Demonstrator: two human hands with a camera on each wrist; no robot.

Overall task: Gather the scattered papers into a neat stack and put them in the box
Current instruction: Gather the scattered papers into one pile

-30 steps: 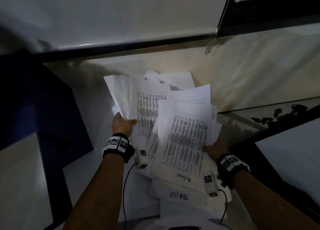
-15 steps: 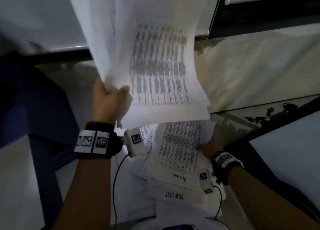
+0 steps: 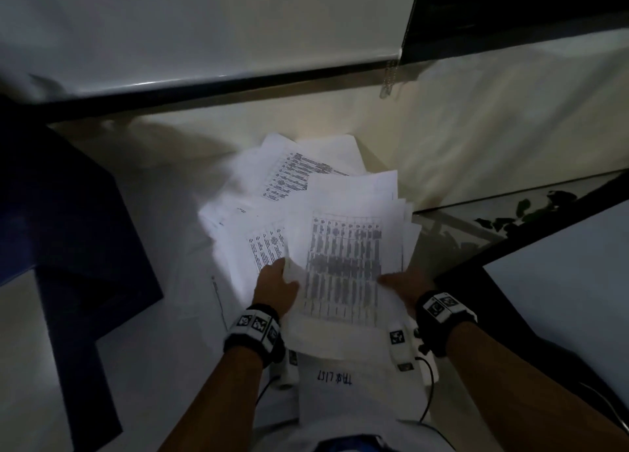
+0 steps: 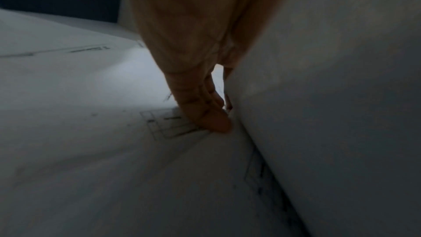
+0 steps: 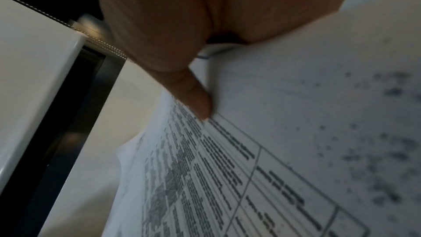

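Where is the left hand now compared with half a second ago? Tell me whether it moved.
Yes. The left hand has come down and toward the right hand, away from the black window ledge, onto the paper pile.

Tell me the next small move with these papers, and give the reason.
Probably square them up: the left hand and right hand each hold a side of the top sheets, but the papers underneath fan out at several angles, so pushing the edges together comes before any lift.

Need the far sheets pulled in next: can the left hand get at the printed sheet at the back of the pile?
Probably yes: the left hand grips the near papers; nothing blocks the back sheet.
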